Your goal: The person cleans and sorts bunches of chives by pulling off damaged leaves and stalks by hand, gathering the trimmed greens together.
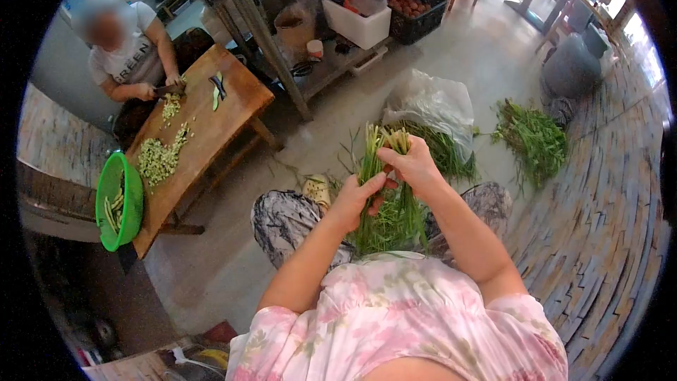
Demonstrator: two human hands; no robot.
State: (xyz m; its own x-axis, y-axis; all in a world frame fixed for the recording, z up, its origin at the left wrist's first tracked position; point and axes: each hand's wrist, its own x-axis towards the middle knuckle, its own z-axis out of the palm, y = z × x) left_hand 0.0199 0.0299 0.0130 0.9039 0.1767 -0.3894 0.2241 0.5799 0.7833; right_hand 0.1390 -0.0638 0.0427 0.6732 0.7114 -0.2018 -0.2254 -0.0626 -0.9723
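Observation:
My left hand [358,201] is closed round a bunch of long-stemmed greens [371,155], its pale cut ends pointing up and away from me. Close beside it, my right hand [415,168] grips more of these stems [405,201], thumb across them near the pale ends. Their leafy parts hang down between my knees, over further greens [388,229] in front of my lap. The fingers of both hands nearly meet in the middle, and some fingertips are hidden behind the stems.
A plastic bag [434,102] lies over more greens beyond my hands. A leafy pile [532,137] is on the floor to the right. At left, a person [134,63] cuts vegetables with a knife on a wooden table [211,123]; a green basket [134,201] stands at its near end.

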